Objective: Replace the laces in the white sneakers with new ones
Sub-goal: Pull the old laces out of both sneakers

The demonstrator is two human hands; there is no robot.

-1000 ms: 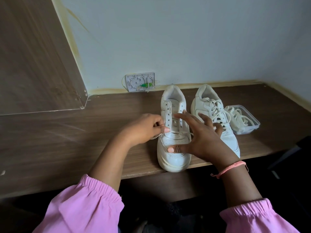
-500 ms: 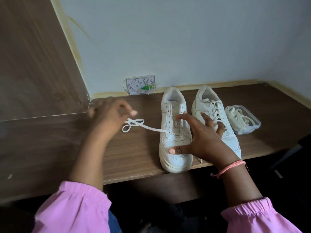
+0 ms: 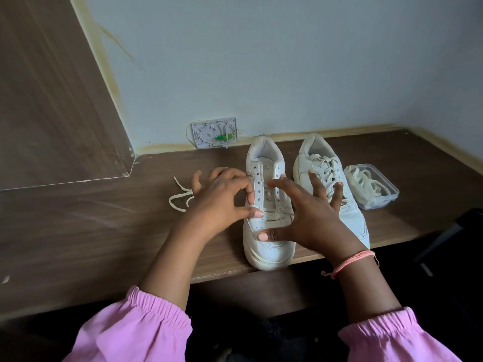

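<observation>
Pinching the near sneaker's (image 3: 266,223) eyelet edge at frame centre, my left hand (image 3: 222,197) grips; my right hand (image 3: 311,215), fingers spread, presses its toe, holding nothing.

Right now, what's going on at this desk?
A person is unlacing white sneakers. Both hands work on the near sneaker, whose eyelets are mostly empty: the left hand at its left eyelet row, the right hand steadying it. A pulled lace lies on the desk. The other sneaker is still laced; a container of laces sits beside it.
</observation>
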